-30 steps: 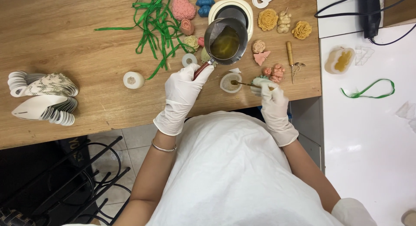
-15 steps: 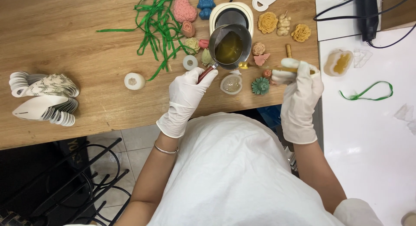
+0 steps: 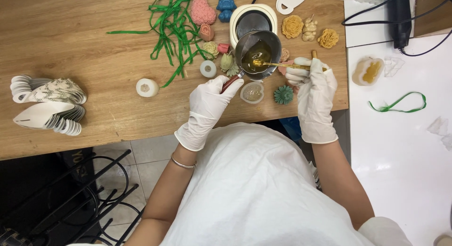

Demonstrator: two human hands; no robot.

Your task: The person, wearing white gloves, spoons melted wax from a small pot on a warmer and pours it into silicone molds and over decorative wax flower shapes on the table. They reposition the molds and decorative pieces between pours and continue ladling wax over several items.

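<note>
Melting pot (image 3: 258,50) handle gripped by closed left hand (image 3: 207,102); right hand (image 3: 314,88) fingers pinch stirring stick (image 3: 282,64) dipped in the yellow liquid.

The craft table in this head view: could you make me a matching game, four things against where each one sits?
Things:
1 metal pot
2 green ribbons
3 stack of paper tags
4 teal flower

Places:
A far left of the table
B held by its handle in the left hand
C just left of the right hand
D spread at the table's top middle

Pairs: 1-B, 2-D, 3-A, 4-C
</note>
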